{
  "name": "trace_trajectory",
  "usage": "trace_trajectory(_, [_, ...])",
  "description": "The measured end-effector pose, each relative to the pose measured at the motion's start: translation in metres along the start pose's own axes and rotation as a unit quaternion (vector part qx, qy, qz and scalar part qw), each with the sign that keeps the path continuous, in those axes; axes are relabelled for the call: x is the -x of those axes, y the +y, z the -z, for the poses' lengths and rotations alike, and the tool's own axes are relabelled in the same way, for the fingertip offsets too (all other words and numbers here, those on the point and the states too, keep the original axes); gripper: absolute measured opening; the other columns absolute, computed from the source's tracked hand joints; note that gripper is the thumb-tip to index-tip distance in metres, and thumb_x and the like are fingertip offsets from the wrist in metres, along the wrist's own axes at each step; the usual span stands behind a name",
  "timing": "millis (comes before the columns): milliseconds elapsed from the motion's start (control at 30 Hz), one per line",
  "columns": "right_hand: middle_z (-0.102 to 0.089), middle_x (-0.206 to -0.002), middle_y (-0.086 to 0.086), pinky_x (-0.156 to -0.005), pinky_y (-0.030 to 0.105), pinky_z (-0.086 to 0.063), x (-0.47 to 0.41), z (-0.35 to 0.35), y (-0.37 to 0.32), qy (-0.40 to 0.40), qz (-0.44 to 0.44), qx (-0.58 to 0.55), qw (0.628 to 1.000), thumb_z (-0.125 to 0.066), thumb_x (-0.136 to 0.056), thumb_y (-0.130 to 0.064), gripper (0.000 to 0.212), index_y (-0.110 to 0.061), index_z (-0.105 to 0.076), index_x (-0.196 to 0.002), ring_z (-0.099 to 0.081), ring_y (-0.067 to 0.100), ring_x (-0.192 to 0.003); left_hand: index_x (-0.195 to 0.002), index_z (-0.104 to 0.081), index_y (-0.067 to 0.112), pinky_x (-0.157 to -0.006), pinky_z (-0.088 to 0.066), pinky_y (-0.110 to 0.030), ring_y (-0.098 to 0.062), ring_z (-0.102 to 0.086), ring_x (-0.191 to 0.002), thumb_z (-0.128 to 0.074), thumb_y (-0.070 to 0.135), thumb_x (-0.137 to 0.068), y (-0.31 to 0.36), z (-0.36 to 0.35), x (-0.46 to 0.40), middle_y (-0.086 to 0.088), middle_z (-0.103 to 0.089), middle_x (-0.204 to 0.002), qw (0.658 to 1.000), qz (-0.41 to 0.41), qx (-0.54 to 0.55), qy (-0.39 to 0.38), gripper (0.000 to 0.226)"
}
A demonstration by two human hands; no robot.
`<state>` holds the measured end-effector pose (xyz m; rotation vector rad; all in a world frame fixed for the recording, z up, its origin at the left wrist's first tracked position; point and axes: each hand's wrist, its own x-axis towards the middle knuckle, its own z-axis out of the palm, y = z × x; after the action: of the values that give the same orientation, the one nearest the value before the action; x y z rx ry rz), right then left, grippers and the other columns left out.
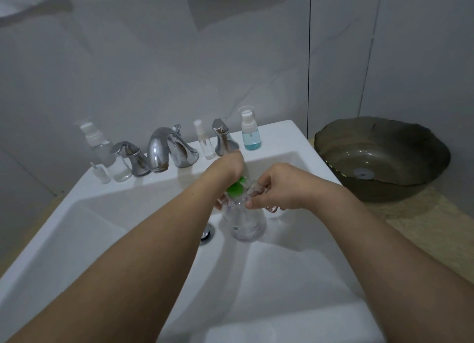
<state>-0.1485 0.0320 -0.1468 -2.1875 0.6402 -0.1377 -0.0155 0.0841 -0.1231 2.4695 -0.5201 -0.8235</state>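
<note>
Grey tiled wall behind, pale worktop (423, 214) off to the right, white sink (102, 214) across the middle. Plenty of open basin toward the near rim and the left slope; much tighter at the far ledge.

Crowded along that ledge: chrome faucet (164, 147) in the centre, left tap handle (130, 158) and right tap handle (223, 137) on either side. Clear pump bottle (96, 142) and tiny vial (101, 174) at the far left; slim spray bottle (205, 142) between faucet and right handle; blue-liquid bottle (250, 131) at the ledge's right end. Brown glass bowl (382, 160) on the worktop just beyond the sink's right edge. Drain (207, 233) in the basin floor, just left of the work.

Clear bottle (246, 222) roughly upright over the basin, close to the right handle and well apart from the bowl; resting on the basin floor or held above it, cannot tell. Green cap (237, 186) at its top. Left hand (228, 168) bent down over the cap from the far side, fingers (217, 204) curled round the bottle's neck. Right hand (284, 186) arriving from the right, fingers (264, 186) curled and pinching the clear upper part just beside the cap.
</note>
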Motion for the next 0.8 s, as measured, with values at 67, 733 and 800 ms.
trace_trajectory(67, [-0.07,-0.066,0.0,-0.05,0.02,-0.047,-0.001,-0.001,0.0,-0.004,-0.004,0.007,1.0,-0.083,-0.072,-0.041,0.029,-0.014,-0.076,-0.08,-0.063,0.009,-0.055,-0.135,-0.048,-0.005,-0.101,-0.049,-0.054,-0.044,-0.059,-0.12,-0.026,0.012,-0.105,0.001,-0.005,0.003,-0.028,-0.058,-0.133,1.0,-0.015,0.019,0.02,0.041])
trace_trajectory(733, [-0.066,-0.076,0.006,-0.076,0.042,-0.057,0.008,0.002,0.004,0.021,0.0,-0.024,0.999,-0.078,-0.08,-0.03,0.025,-0.008,-0.068,-0.085,-0.059,0.018,-0.066,-0.122,-0.061,0.004,-0.107,-0.034,-0.065,-0.044,-0.056,-0.113,-0.041,0.054,-0.094,-0.006,0.021,0.015,-0.019,-0.063,-0.115,0.985,0.008,0.164,-0.049,0.061])
trace_trajectory(800, [-0.066,-0.074,0.004,-0.078,0.042,-0.056,0.011,-0.001,0.004,0.033,-0.001,-0.03,0.999,-0.078,-0.08,-0.029,0.021,-0.011,-0.068,-0.082,-0.059,0.017,-0.066,-0.125,-0.06,0.006,-0.108,-0.033,-0.062,-0.042,-0.057,-0.112,-0.043,0.054,-0.093,-0.011,0.022,0.022,-0.018,-0.064,-0.116,0.981,-0.013,0.186,-0.043,0.06])
